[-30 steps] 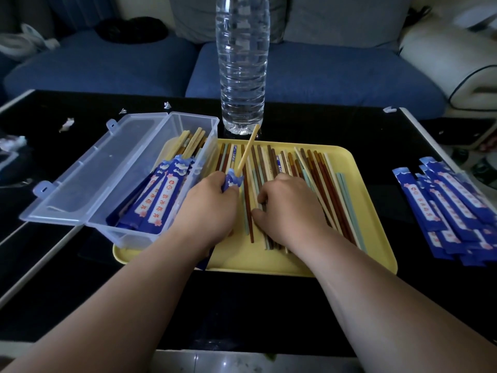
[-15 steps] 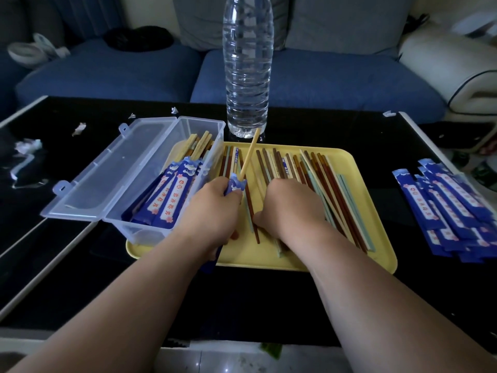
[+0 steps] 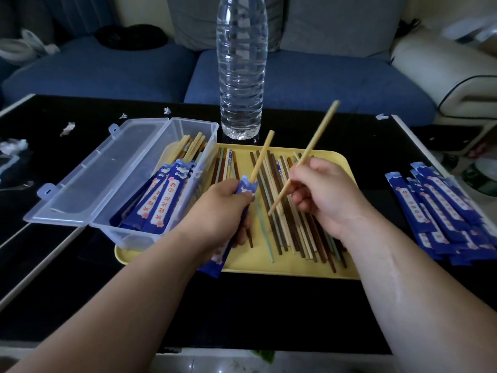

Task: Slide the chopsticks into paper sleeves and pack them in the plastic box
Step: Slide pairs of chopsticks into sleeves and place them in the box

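- While the left hand point(image 3: 220, 208) curls round a glossy blue paper sleeve point(image 3: 246, 187), a pale wooden chopstick point(image 3: 263, 154) juts from its mouth above the thumb.
- The right hand point(image 3: 322, 195) pinches a second stick point(image 3: 320, 133) low down, tilted, apart from the sleeve.
- Loose chopsticks point(image 3: 293, 232), brown, cream and green, lie on a smooth yellow tray point(image 3: 269, 267).
- Left, the clear plastic box point(image 3: 118, 236), lid open, holds sleeved pairs point(image 3: 158, 203).
- Flat sleeves point(image 3: 441, 211) pile at right, and a ribbed bottle point(image 3: 242, 76) stands beyond.

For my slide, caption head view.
Left hand grips blue paper sleeve holding one pale wooden chopstick; right hand pinches a second chopstick.
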